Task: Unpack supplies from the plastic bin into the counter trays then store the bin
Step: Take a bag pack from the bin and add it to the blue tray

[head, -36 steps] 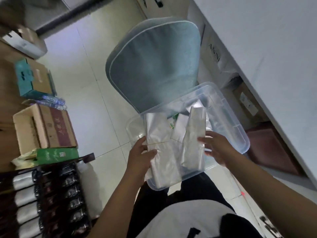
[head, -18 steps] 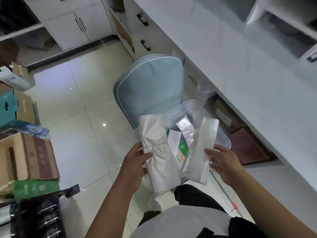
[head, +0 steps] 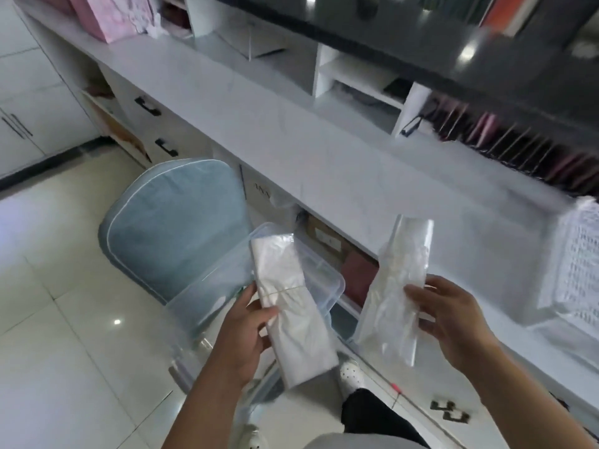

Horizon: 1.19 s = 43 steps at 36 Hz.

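A banded bundle of clear bags [head: 293,306] is gripped in the left hand [head: 244,332], thumb curled across its front, and a looser clear packet [head: 393,293] is pinched at its right edge by the right hand [head: 453,322]. Both are held above the clear plastic bin [head: 207,296], which is seen just beside the blue chair cushion [head: 175,222] — its near end is hidden behind the bundle. Open white desk [head: 324,150] is seen ahead; a white mesh tray [head: 580,264] is cut off at the right edge and blurred.

The plastic bin's [head: 223,286] contents are perhaps hidden behind the bundle [head: 291,306].
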### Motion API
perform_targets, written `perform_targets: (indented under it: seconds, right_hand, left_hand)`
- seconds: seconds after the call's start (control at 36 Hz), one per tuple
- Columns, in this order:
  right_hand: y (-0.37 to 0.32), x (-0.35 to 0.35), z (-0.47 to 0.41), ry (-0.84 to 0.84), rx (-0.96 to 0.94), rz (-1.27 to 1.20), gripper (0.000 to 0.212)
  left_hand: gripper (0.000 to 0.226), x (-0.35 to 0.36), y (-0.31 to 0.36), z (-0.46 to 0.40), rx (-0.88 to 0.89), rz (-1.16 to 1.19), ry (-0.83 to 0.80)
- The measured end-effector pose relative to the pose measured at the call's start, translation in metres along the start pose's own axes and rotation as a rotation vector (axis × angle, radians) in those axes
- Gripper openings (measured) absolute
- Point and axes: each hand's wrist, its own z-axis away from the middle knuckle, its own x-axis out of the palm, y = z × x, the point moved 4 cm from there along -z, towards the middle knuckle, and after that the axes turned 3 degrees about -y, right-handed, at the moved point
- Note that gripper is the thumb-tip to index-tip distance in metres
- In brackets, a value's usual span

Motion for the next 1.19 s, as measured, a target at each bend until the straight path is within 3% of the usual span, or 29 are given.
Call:
perform_targets:
  seconds: [0.11, 0.25, 0.42, 0.53, 0.58, 0.61, 0.67, 0.72, 0.83, 0.92, 1.03, 1.19]
  right_hand:
    - [-0.014, -0.029, -0.030, -0.018, -0.011, -0.043, 0.016]
    - [-0.032, -0.074, -0.070, -0.068, -0.004, -0.084, 0.015]
    - [-0.053, -0.133, -0.105, -0.109, -0.027, -0.095, 0.012]
    - [-0.070, -0.166, -0.121, -0.118, -0.052, -0.100, 0.011]
    - [-0.077, -0.181, -0.126, -0.118, -0.064, -0.125, 0.011]
    - [-0.079, -0.188, -0.129, -0.114, -0.065, -0.134, 0.011]
    - [-0.078, -0.200, -0.133, -0.090, -0.056, -0.160, 0.010]
    - [-0.074, -0.210, -0.136, -0.055, -0.048, -0.204, 0.009]
    - [-0.061, -0.224, -0.137, -0.018, -0.018, -0.271, 0.008]
    - [-0.052, -0.225, -0.134, -0.015, 0.018, -0.288, 0.009]
    - [-0.040, -0.210, -0.138, -0.064, 0.080, -0.286, 0.012]
    - [-0.029, -0.170, -0.164, -0.053, 0.163, -0.249, 0.015]
  left_hand:
    - [0.048, 0.045, 0.008, -0.017, 0.044, -0.118, 0.030]
    - [0.040, 0.115, 0.018, -0.053, 0.105, -0.326, 0.224]
    - [0.039, 0.216, 0.042, -0.121, 0.265, -0.883, 0.251]
    - [0.043, 0.280, 0.048, -0.155, 0.415, -1.430, 0.352]
    - [0.049, 0.310, 0.039, -0.167, 0.426, -1.625, 0.296]
    - [0.052, 0.322, 0.030, -0.174, 0.388, -1.651, 0.194]
    - [0.052, 0.339, 0.006, -0.184, 0.208, -1.513, -0.060]
    - [0.042, 0.341, -0.013, -0.186, 0.091, -1.274, -0.166]
    - [0.029, 0.315, -0.011, -0.192, 0.232, -1.146, 0.028]
    - [0.033, 0.289, -0.009, -0.196, 0.126, -1.106, 0.151]
    - [0.036, 0.279, -0.024, -0.199, -0.087, -0.879, 0.069]
    - [0.028, 0.286, -0.034, -0.206, -0.150, -0.692, 0.070]
